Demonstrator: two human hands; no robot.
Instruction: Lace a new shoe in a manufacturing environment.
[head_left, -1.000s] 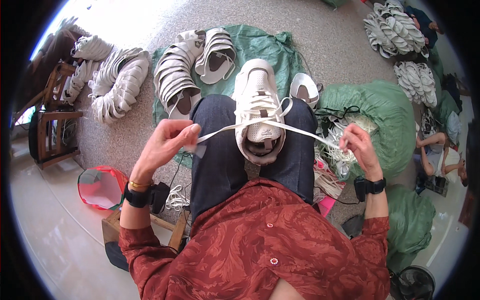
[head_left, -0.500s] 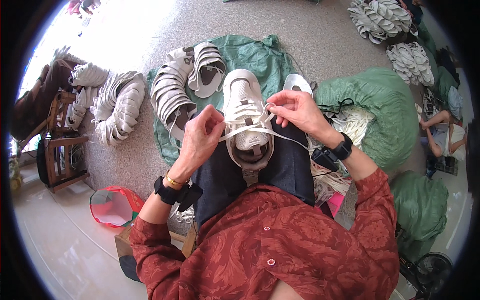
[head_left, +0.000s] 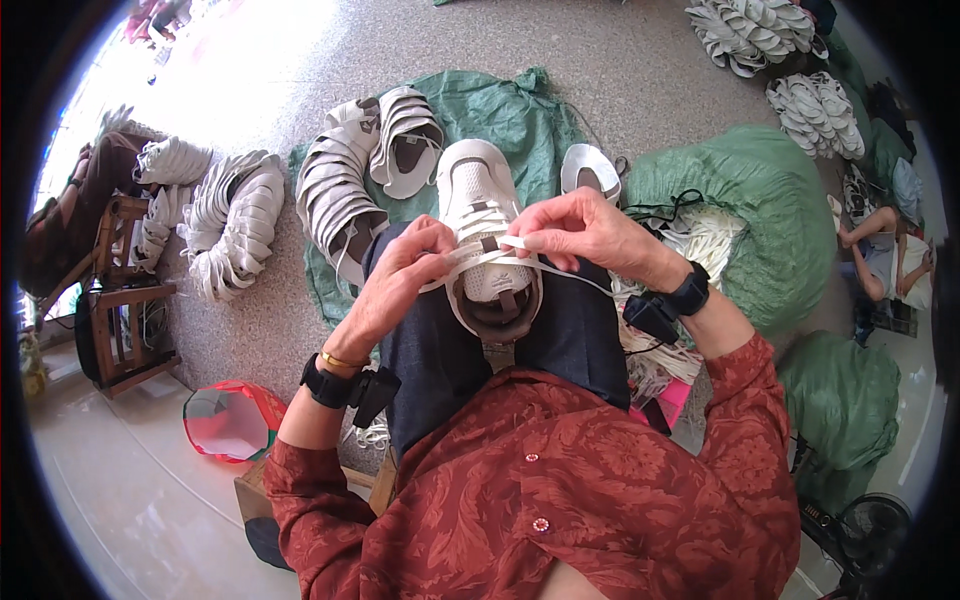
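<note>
Pinching white lace (head_left: 480, 259) between thumb and fingers of the left hand (head_left: 402, 275), and gripping another bit the same way in the right hand (head_left: 588, 236). Right between the two, a white sneaker (head_left: 488, 243), toe pointing away, sitting at the knees of dark jeans (head_left: 435, 350). Further out, a green sheet (head_left: 480, 95) under nested shoe uppers (head_left: 333, 170), plus a bulging green sack (head_left: 785, 215) off right.
</note>
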